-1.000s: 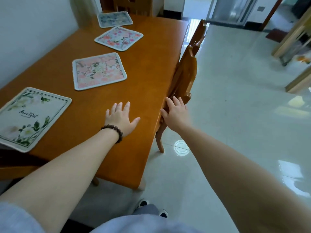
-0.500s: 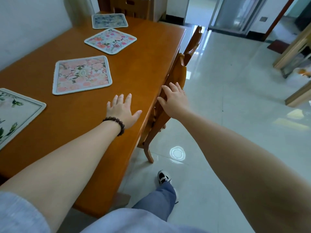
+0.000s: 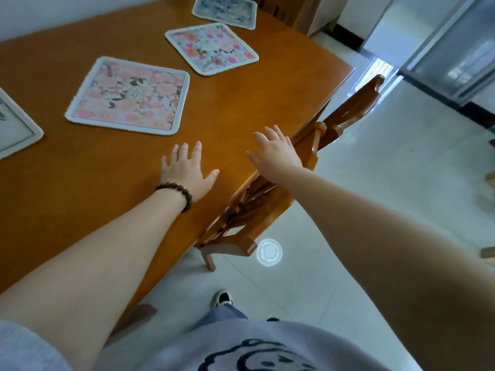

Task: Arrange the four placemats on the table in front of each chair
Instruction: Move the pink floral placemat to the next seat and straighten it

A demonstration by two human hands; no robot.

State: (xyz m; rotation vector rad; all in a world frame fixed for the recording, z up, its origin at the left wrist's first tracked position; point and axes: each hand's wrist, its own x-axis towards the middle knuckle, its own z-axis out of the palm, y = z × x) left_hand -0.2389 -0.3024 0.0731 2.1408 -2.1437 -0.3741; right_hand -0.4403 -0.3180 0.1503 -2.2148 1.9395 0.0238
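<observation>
L hand (image 3: 187,174) flat on desk (image 3: 241,103), fingers spread, empty; R hand (image 3: 276,156) open by chair (image 3: 267,194). Mats lie upper left. Next prob: grab pink mat (image 3: 128,96), drag toward chair.

Bright daylight from the doorway (image 3: 380,30) glares off the floor (image 3: 401,183) — frame soft with motion blur, edges bowed.

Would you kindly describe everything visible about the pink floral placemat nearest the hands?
The pink floral placemat is a rounded-corner square with a pale grey-white border, pink blooms, dark leaves and a small pale emblem at its centre. It looks like fabric. It lies flat on the orange-brown wooden table, slightly rotated, and nothing touches it besides the tabletop.
</observation>
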